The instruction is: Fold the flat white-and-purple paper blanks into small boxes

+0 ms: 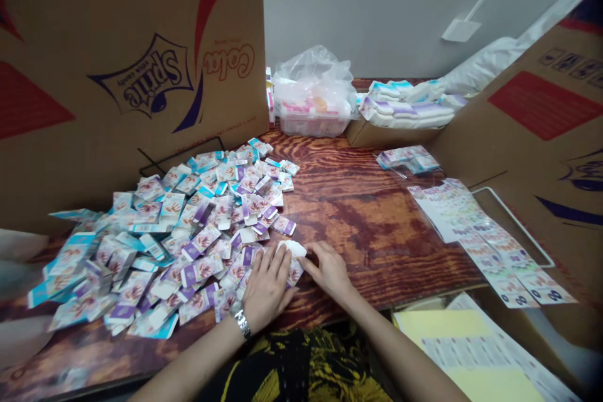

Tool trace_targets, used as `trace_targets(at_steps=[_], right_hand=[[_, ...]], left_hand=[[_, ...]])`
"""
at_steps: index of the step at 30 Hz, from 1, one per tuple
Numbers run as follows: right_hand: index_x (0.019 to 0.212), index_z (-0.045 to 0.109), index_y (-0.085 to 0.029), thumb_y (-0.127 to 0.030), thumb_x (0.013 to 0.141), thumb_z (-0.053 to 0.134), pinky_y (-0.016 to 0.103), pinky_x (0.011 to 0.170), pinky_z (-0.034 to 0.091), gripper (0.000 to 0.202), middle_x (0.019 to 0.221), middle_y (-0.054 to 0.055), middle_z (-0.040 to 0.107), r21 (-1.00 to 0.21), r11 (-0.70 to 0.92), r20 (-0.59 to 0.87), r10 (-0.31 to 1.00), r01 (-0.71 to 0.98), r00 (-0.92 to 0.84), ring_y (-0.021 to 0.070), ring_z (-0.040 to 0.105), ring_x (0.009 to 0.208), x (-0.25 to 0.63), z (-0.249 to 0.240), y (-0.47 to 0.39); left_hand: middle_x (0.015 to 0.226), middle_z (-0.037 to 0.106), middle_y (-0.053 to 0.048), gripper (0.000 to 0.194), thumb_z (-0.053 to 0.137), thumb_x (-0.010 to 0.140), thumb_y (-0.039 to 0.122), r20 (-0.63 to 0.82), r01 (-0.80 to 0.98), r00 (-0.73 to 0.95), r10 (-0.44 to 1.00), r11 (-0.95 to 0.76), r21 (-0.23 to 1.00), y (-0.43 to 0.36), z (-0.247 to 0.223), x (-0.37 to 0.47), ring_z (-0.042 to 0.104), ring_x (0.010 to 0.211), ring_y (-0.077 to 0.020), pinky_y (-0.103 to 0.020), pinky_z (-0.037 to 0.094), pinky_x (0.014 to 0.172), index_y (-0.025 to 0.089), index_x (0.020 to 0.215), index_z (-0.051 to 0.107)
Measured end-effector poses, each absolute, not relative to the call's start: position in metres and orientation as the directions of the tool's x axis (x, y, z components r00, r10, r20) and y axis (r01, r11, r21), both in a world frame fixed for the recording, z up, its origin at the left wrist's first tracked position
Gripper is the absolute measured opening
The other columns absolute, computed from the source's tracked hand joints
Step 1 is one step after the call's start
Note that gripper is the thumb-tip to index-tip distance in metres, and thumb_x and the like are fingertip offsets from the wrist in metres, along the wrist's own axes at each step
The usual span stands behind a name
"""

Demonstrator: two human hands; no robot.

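My left hand (268,282), with a metal wristwatch (240,319) on its wrist, lies flat with its fingers stretched out over a small printed carton (294,271) at the table's front edge. A white flap (293,247) of that carton shows beyond my fingertips. From the right, my right hand (331,271) pinches the carton's edge by the flap, thumb and forefinger close together. My palm hides most of the carton. Beside my left hand spreads a heap of small printed cartons (202,239) with purple or blue ends, lying at many angles.
Large cardboard boxes stand left (141,75) and right (532,113). At the back are a plastic-bagged tub (315,103) and an open box (393,136) of white packets. Sticker sheets (485,232) and a wrapped bundle (409,158) lie right; yellow sheets (471,352) sit below the table edge.
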State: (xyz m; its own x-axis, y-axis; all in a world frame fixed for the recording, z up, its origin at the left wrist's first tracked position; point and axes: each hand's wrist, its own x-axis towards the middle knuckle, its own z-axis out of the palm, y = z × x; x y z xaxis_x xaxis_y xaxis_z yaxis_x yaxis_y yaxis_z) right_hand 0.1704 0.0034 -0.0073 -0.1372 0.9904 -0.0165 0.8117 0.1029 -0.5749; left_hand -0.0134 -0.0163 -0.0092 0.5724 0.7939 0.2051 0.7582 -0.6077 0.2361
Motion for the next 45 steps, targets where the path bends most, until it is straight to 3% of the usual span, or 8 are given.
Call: trace_targets(at_steps=[8,17,23,29,33,36,40,45], right_hand=[[0.074,0.061,-0.02,-0.03,0.088,0.05,0.025,0.068,0.039,0.021,0.074,0.005,0.06,-0.389,0.22,0.206,0.967,0.895,-0.148,0.0167,0.054,0.073,0.162,-0.01,0.006],[0.072,0.053,-0.019,-0.036,0.087,0.047,0.02,0.049,0.033,0.024,0.057,-0.004,0.051,-0.83,-0.008,-0.074,0.993,0.558,-0.095,0.0102,0.047,0.051,0.159,0.02,0.018],[0.072,0.052,-0.019,-0.037,0.086,0.049,0.02,0.05,0.034,0.023,0.058,-0.004,0.051,-0.892,0.002,-0.051,0.993,0.451,-0.105,0.0099,0.046,0.053,0.152,0.03,0.021],[0.074,0.054,-0.018,-0.037,0.088,0.049,0.019,0.047,0.033,0.023,0.058,-0.004,0.054,-0.863,0.025,-0.032,0.994,0.505,-0.103,0.0089,0.048,0.049,0.151,0.035,0.021],[0.097,0.055,-0.019,-0.03,0.089,0.048,0.022,0.06,0.046,0.016,0.08,0.002,0.062,-0.845,0.176,0.155,0.984,0.505,-0.084,0.0136,0.059,0.07,0.155,0.037,0.017],[0.107,0.056,-0.02,-0.023,0.088,0.05,0.033,0.083,0.048,0.021,0.106,0.009,0.058,-0.708,0.421,0.397,0.901,0.567,-0.172,0.0197,0.057,0.098,0.157,0.038,0.011],[0.108,0.061,-0.022,-0.021,0.086,0.053,0.038,0.088,0.046,0.023,0.118,0.012,0.053,-0.588,0.524,0.443,0.846,0.616,-0.297,0.0231,0.053,0.106,0.156,0.041,0.005],[0.109,0.058,-0.022,-0.026,0.091,0.046,0.029,0.08,0.048,0.023,0.104,0.007,0.06,-0.903,0.276,0.215,0.954,0.33,-0.21,0.0173,0.059,0.094,0.151,0.05,0.006]], left_hand=[[0.134,0.044,-0.019,0.063,0.053,0.082,0.04,0.214,0.779,0.536,0.817,-0.576,0.248,-0.014,-0.017,-0.022,0.034,0.127,-0.0352,-0.054,0.033,0.101,0.01,0.134,0.035],[0.129,0.047,-0.022,0.073,0.055,0.082,0.044,0.248,0.779,0.447,0.859,-0.51,0.365,-0.008,-0.004,-0.013,0.045,0.118,-0.0334,-0.049,0.041,0.095,0.008,0.137,0.025],[0.119,0.054,-0.018,0.059,0.054,0.084,0.031,0.264,0.748,0.384,0.885,-0.466,0.473,0.001,0.006,-0.015,0.056,0.105,-0.0269,-0.039,0.05,0.083,0.012,0.133,0.027],[0.101,0.062,-0.009,0.04,0.053,0.079,0.02,0.237,0.699,0.316,0.919,-0.394,0.596,0.004,0.016,-0.019,0.062,0.093,-0.0218,-0.033,0.052,0.078,0.018,0.117,0.042],[0.109,0.061,-0.01,0.047,0.052,0.08,0.02,0.244,0.69,0.28,0.929,-0.371,0.622,0.005,0.022,-0.019,0.063,0.093,-0.0214,-0.032,0.052,0.077,0.018,0.124,0.037],[0.112,0.06,-0.011,0.052,0.052,0.081,0.021,0.264,0.684,0.242,0.933,-0.358,0.636,0.005,0.027,-0.018,0.065,0.085,-0.0197,-0.03,0.052,0.073,0.017,0.129,0.032],[0.111,0.06,-0.01,0.047,0.051,0.081,0.019,0.319,0.659,0.255,0.913,-0.406,0.633,0.005,0.031,-0.017,0.065,0.083,-0.0179,-0.029,0.052,0.073,0.017,0.125,0.036],[0.103,0.062,-0.009,0.035,0.05,0.082,0.02,0.366,0.641,0.364,0.857,-0.515,0.569,0.006,0.028,-0.019,0.064,0.088,-0.0191,-0.029,0.053,0.074,0.017,0.116,0.042]])
